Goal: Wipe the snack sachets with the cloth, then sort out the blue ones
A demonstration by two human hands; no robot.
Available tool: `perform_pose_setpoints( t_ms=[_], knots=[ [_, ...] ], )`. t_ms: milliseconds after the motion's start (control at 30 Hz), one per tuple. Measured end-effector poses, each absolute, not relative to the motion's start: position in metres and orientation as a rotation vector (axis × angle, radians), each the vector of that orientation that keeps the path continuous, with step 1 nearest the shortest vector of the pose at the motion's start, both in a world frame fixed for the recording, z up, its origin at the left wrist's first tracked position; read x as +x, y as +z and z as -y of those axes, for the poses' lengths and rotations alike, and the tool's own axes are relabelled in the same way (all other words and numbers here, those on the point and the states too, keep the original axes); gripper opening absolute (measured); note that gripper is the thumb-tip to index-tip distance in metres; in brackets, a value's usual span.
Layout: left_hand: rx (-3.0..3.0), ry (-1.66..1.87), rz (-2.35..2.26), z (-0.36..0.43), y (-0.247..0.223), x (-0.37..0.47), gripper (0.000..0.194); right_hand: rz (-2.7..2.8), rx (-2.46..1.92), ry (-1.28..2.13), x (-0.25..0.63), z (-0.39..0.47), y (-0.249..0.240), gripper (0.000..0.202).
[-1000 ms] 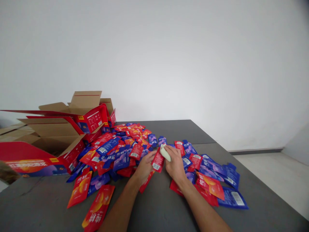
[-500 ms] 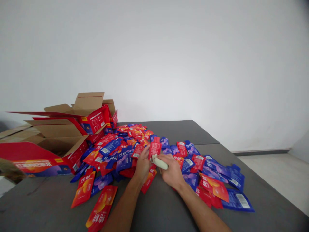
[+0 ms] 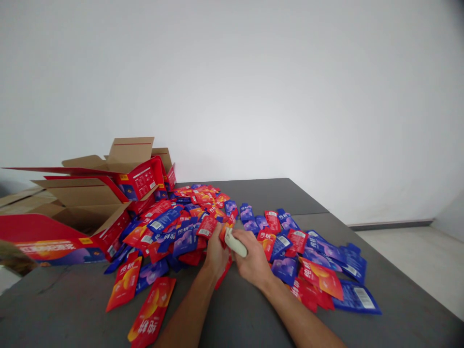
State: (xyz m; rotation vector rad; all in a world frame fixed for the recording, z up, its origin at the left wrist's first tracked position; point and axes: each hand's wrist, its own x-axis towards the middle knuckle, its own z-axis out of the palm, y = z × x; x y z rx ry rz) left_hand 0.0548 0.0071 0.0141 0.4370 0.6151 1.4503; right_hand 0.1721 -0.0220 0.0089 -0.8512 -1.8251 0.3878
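The right hand (image 3: 253,258) clamps its fingers around a pale handheld tool (image 3: 237,244), its long axis slanting up-left toward a red pouch (image 3: 222,233) pinched in the left hand's (image 3: 216,253) fingers.

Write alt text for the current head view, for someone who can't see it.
A right hand holds a pale object up to a red pouch in the left hand, above a dark table. Red and blue pouches lie heaped to the left and more loosely to the right; open red cardboard boxes stand at far left.
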Motion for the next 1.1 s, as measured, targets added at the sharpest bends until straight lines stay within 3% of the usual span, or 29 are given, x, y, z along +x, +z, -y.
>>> perform_pose_setpoints(
  t_ms=[200,333,567,733,867,967,1100],
  knots=[
    [0.500,1.435,-0.538,-0.008,0.012,0.051,0.017,1.765,-0.908,0.173,0.182,0.012,0.006,0.039],
    [0.617,1.282,-0.455,-0.005,0.008,0.057,0.039,1.671,-1.054,0.035,0.198,0.000,0.004,0.041],
    [0.634,1.257,-0.527,-0.004,0.010,0.057,0.051,1.860,-0.950,0.190,0.187,0.013,0.014,0.046],
    [0.860,1.470,-0.933,-0.012,0.018,0.036,0.054,2.075,-0.887,0.384,0.177,0.026,0.025,0.036],
    [1.408,1.710,-1.440,-0.019,0.020,0.016,0.056,1.961,-1.095,0.250,0.191,0.014,0.021,0.045],
    [1.748,1.655,-1.745,-0.023,0.013,0.005,0.045,1.849,-1.317,0.086,0.211,-0.001,0.013,0.052],
    [1.900,1.477,-2.036,-0.026,0.002,-0.003,0.033,1.746,-1.604,-0.021,0.236,-0.013,0.006,0.046]
  ],
)
